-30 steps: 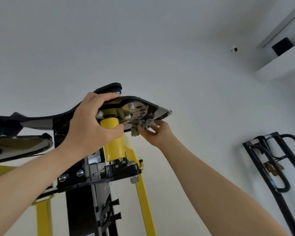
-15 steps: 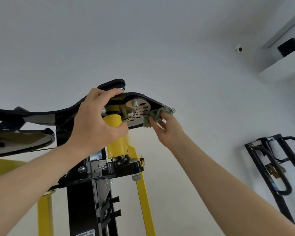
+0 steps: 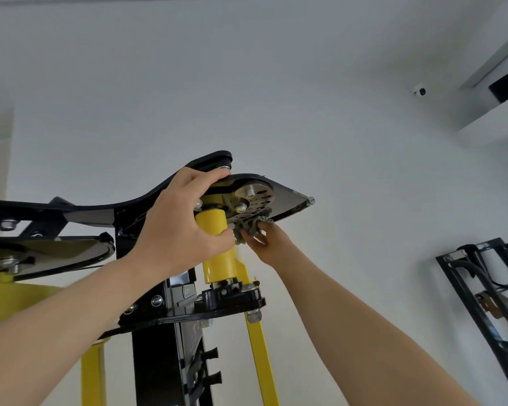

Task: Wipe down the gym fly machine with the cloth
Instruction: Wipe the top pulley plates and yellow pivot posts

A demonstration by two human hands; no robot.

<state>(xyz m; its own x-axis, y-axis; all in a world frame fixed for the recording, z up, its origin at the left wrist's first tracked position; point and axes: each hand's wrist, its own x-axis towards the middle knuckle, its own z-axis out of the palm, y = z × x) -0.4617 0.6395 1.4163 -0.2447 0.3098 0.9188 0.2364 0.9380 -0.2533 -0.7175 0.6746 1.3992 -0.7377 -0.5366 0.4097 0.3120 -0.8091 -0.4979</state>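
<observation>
A crumpled grey-green cloth (image 3: 248,227), soft and nubbly, is bunched against the underside of a round, bare-metal disc (image 3: 255,197) drilled with rows of small holes; marks beside the holes are too small to read. The right hand (image 3: 272,240) pinches the cloth from below, fingers curled into it, pressing it up at the disc's lower edge. The disc sits under a flat, glossy black steel plate (image 3: 288,202) that tapers to a point at the top of the yellow-and-black fly machine (image 3: 156,361). Just beside the cloth stands a smooth yellow painted cylinder (image 3: 219,262), upright beneath the plate. The left hand (image 3: 179,224) grips here, fingers hooked over the plate's upper edge and thumb laid on the cylinder, its thumb tip almost touching the cloth. The two hands are close together. Slim yellow struts (image 3: 260,356) slope down below. Well apart to the right hangs a black tubular rack (image 3: 478,300), and a small white dome camera (image 3: 419,91) sits high on the matt white wall (image 3: 305,112).
</observation>
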